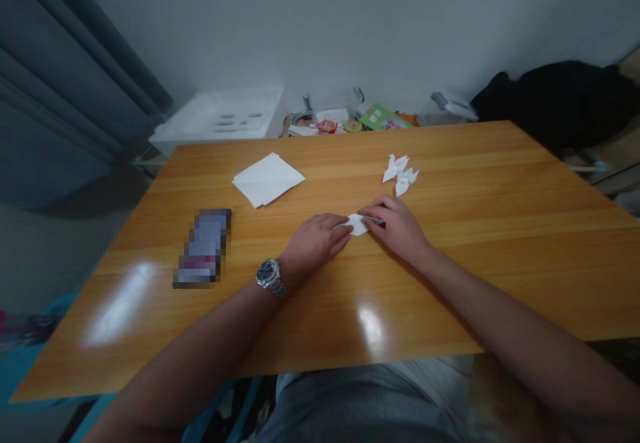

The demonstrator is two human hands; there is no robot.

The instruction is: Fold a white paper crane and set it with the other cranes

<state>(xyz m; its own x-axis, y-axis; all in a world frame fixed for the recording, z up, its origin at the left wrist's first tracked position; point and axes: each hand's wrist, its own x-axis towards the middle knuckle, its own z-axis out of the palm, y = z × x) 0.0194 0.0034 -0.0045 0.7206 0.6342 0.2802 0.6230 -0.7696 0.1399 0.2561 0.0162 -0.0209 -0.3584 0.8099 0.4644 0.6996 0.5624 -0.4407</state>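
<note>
A small folded white paper piece (357, 224) lies on the wooden table (500, 229) between my two hands. My left hand (315, 243), with a metal watch on the wrist, presses its fingertips on the paper's left side. My right hand (397, 224) pinches the paper's right side with fingers together. Two finished white paper cranes (400, 173) sit just beyond my right hand.
A stack of white square paper sheets (267, 179) lies at the far left of centre. A phone (204, 248) rests left of my left hand. Behind the table are a white plastic bin (220, 119), small clutter and dark cloth (555, 99).
</note>
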